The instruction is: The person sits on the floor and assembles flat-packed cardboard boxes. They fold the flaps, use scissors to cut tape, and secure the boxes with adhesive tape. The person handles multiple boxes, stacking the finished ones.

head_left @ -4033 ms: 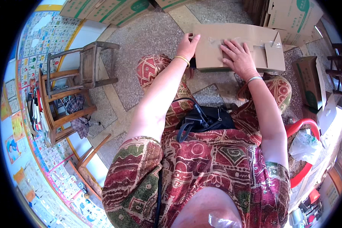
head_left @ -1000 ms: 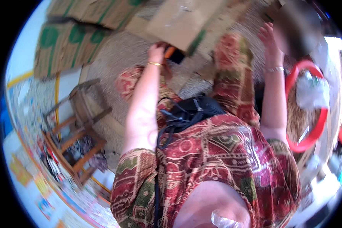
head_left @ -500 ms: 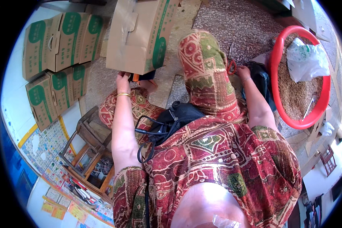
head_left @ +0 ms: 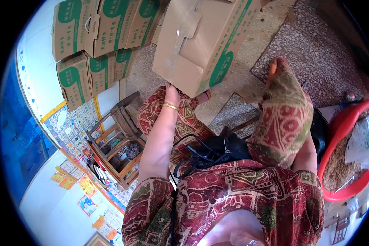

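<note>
My left hand (head_left: 172,95) is closed at the lower edge of a brown cardboard box (head_left: 180,67) with green print. Its fingertips are partly hidden against the box. Clear tape runs down the box's near face, over a cut-out flap. My right forearm (head_left: 307,158) passes behind my raised right knee, which hides the hand and anything in it. A black bag (head_left: 215,153) with a cable rests in my lap.
Several similar boxes (head_left: 106,28) are stacked at the far left. A wooden chair (head_left: 123,135) holding small items stands at my left. A red basin (head_left: 328,164) of brown grain, with a white plastic bag (head_left: 363,143), stands at the right.
The whole view has swung, and the things in it sit further right. My right hand, earlier beside red-handled scissors, is now hidden behind my knee. My left hand stays at the box's edge.
</note>
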A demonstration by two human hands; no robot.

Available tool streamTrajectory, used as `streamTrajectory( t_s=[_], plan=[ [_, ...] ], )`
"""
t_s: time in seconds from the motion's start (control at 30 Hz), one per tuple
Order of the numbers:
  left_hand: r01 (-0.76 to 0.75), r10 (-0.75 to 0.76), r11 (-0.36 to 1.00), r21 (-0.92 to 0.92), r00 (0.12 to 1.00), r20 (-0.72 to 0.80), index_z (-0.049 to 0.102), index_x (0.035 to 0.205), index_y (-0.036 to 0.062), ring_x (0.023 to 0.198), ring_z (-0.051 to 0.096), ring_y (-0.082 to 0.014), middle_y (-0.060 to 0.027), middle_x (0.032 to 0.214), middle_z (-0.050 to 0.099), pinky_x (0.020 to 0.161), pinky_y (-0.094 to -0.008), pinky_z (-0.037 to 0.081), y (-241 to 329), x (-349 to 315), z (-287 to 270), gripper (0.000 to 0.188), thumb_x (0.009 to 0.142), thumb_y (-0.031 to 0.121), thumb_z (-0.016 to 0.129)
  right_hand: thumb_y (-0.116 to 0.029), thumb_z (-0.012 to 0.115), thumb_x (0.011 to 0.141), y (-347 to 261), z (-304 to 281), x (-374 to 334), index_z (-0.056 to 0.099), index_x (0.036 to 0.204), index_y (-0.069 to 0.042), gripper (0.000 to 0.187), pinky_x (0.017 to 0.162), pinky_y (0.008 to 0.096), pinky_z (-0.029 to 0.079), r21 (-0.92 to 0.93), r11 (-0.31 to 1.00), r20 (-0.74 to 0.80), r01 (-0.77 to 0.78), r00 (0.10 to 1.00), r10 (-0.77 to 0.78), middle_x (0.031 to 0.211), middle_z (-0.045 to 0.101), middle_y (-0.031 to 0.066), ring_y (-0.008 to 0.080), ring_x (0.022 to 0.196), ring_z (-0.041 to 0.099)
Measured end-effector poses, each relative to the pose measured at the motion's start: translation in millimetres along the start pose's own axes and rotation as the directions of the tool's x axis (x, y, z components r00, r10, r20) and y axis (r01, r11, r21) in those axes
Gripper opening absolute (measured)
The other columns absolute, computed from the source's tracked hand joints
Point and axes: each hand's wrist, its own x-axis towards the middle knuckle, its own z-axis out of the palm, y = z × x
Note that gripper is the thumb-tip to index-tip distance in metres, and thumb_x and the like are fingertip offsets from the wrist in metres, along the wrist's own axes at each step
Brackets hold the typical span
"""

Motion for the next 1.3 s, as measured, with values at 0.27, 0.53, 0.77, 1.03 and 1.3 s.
streamTrajectory(
  t_s=[0.27,0.53,0.77,1.03,1.3],
  plan=[
    [0.086,-0.081,0.996,-0.039,0.991,0.104,0.044,0.13,0.0014,0.111,0.054,-0.0217,-0.0099,0.123,0.054,0.093,-0.0344,0.046,27,-32,5,0.042,0.091,0.016,0.05,-0.039,0.062,0.078,23,16,-25,0.064,0.096,-0.011,0.033,0.084,0.0394,0.047,0.015,0.997,-0.003,-0.073,0.997,0.073,0.096,0.065,0.0098,0.0237,0.093,0.062],
    [-0.025,0.022,0.999,0.025,0.991,0.13,0.047,0.127,0.0023,0.106,0.057,-0.0225,-0.0098,0.117,0.057,0.089,-0.0348,0.049,18,-18,-15,0.038,0.093,0.02,0.046,-0.041,0.057,0.082,35,26,-40,0.063,0.097,-0.013,0.033,0.086,0.0406,0.046,0.044,0.994,-0.004,-0.096,0.995,0.096,0.099,0.063,0.0072,0.0229,0.096,0.06],
    [0.056,-0.051,0.983,-0.177,0.998,0.033,0.046,0.125,0.0018,0.105,0.058,-0.0222,-0.0096,0.116,0.057,0.089,-0.0332,0.048,27,-23,15,0.036,0.092,0.014,0.047,-0.043,0.052,0.086,36,16,-41,0.061,0.099,-0.015,0.032,0.089,0.0417,0.045,0.066,0.994,-0.032,-0.082,0.996,0.084,0.101,0.062,0.0048,0.0223,0.098,0.058],
    [-0.09,0.086,0.991,-0.104,0.995,-0.04,0.05,0.118,-0.0031,0.1,0.058,-0.0192,-0.0096,0.11,0.06,0.086,-0.0304,0.046,22,-5,38,0.034,0.084,0.0,0.055,-0.045,0.047,0.09,-21,-41,-39,0.059,0.1,-0.017,0.032,0.092,0.043,0.044,0.58,0.812,-0.185,0.065,0.981,0.053,0.103,0.06,0.0022,0.0215,0.1,0.056],
    [-0.207,0.207,0.978,0.033,0.978,-0.025,0.059,0.107,-0.0036,0.095,0.058,-0.0176,-0.0105,0.103,0.063,0.086,-0.028,0.044,-8,22,54,0.022,0.088,0.007,0.054,-0.033,0.057,0.086,-140,-228,-105,0.055,0.109,-0.009,0.033,0.074,0.035,0.043,0.92,-0.391,-0.221,0.021,0.853,-0.473,0.099,0.055,0.0071,0.0195,0.087,0.051]
  ],
)
